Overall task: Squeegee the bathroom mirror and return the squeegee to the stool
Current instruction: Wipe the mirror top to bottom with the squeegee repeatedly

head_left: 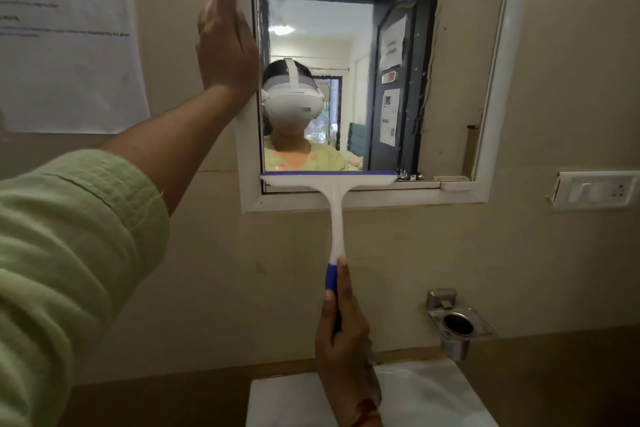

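Hidden or unclear: the stool was out of view. The printed text on the paper sheet (65, 35) at 10 o'clock was too blurred to read. The lower end of the squeegee handle was covered by the right hand. The mirror's top edge was cut off by the picture's edge.
Mirror (346, 62): wall-mounted in a white frame (363, 201), at 12 o'clock. Its glass reflected a person in a white headset and a dark door with papers stuck on it.
Squeegee (334, 204): white with a blue blade edge and blue grip. The blade lay level against the glass at the mirror's bottom edge, left portion, just above the frame's lower rail. The handle hung straight down toward 6 o'clock.
Right hand (341, 333): clamped round the blue grip, forefinger stretched up along the handle.
Left hand (227, 42): flat and open, fingers together and pointing up, pressed against the frame's left rail at 11 o'clock. It gripped nothing. A light green sleeve (69, 253) filled the 8 o'clock side and blocked the wall behind it.
Surroundings: a white switch plate (595, 189) at 3 o'clock; a metal wall holder (457, 322) with a round cup ring at 4 o'clock; a white basin (433, 395) at 6 o'clock, partly masked by the right forearm.
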The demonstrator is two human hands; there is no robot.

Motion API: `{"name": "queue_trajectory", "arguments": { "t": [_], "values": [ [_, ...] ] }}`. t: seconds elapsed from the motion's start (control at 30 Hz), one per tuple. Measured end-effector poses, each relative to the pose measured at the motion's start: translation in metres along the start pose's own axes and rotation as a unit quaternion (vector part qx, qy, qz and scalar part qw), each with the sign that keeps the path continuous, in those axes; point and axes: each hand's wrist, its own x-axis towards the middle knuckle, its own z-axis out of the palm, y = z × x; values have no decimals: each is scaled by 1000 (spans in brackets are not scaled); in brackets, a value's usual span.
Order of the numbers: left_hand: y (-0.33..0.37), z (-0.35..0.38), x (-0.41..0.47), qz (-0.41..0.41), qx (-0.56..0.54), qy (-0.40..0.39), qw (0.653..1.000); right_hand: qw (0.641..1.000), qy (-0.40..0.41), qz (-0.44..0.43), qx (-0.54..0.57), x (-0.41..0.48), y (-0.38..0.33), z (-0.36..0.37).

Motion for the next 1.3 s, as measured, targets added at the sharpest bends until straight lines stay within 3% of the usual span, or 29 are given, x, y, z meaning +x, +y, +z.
{"name": "queue_trajectory", "arguments": {
  "t": [0.2,0.47,0.7,0.93,1.3],
  "values": [
    [0,-1,1,-7,9,-4,1000,999,25,-5,28,36,-7,0],
    [-1,-1,0,-24,-4,-13,1000,1000,4,17,14,-7,1,1],
    [-2,0,0,-19,3,-15,1000,998,40,-8,49,33,0,-7],
    [3,-4,0,-7,4,-14,1000,999,-28,-18,-37,-7,16,-13],
    [2,-1,0,-1,-1,7,1000,999,-15,-15,-24,14,10,-13]
  ]
}}
